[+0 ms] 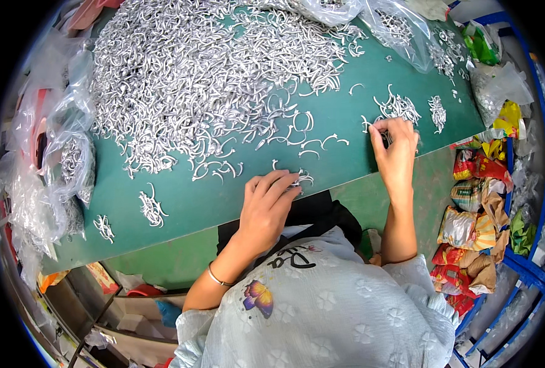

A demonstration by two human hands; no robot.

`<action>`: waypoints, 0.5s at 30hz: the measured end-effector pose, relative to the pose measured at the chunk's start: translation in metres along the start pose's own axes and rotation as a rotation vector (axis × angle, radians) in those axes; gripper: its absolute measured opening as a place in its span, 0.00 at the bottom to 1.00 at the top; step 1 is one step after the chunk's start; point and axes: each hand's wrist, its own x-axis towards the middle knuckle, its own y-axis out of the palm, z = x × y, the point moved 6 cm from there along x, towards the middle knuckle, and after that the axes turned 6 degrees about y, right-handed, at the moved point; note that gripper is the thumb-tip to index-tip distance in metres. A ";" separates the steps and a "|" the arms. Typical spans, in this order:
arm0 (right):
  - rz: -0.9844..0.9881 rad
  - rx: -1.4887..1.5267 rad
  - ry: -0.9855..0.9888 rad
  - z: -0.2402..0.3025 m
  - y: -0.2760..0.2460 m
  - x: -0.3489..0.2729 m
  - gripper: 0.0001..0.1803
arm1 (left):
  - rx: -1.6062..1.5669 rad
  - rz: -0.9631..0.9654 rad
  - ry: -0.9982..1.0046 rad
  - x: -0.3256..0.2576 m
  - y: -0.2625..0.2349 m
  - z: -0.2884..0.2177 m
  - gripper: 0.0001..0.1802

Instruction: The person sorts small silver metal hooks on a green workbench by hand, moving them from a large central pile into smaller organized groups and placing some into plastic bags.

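Observation:
A large heap of small, silvery, curved metal pieces [205,73] covers much of the green table [321,165]. My left hand [267,199] is at the near edge, its fingers bent and closed over a few curved pieces [304,178] that stick out past the fingertips; its palm side is hidden. Farther right, my right hand [396,147] pinches with thumb and forefinger, and a curved metal piece [365,124] shows at the fingertips. Just beyond that hand lies a small pile of pieces [401,107], partly covered by the fingers.
Smaller piles sit at the right [437,114] and the near left [151,207]. Clear plastic bags with metal parts stand at the left edge [76,153] and far right [398,34]. Colourful packets [466,227] and a blue rack [527,270] are beside the table.

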 end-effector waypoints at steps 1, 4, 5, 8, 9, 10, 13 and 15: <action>0.020 0.013 0.007 -0.001 0.001 -0.001 0.05 | -0.001 0.004 -0.002 -0.001 0.000 0.001 0.15; 0.008 0.053 -0.045 0.014 0.003 -0.003 0.05 | -0.005 0.003 -0.001 0.000 0.001 0.001 0.15; 0.004 0.055 -0.064 0.019 0.006 -0.004 0.05 | -0.005 0.003 0.000 0.000 0.001 0.001 0.15; 0.025 0.030 -0.141 0.037 0.014 -0.007 0.06 | 0.010 0.014 0.009 0.001 0.000 0.000 0.15; 0.041 0.041 -0.157 0.040 0.016 -0.007 0.05 | 0.012 0.018 0.013 0.001 0.001 0.000 0.15; 0.006 0.049 -0.157 0.037 0.014 -0.005 0.06 | 0.013 0.018 0.016 0.001 0.002 0.000 0.15; -0.023 0.070 -0.192 0.039 0.013 -0.005 0.06 | 0.013 0.021 0.018 0.002 0.003 -0.001 0.16; 0.043 0.077 -0.264 0.058 0.014 -0.009 0.06 | 0.010 0.030 0.021 0.004 0.004 -0.002 0.16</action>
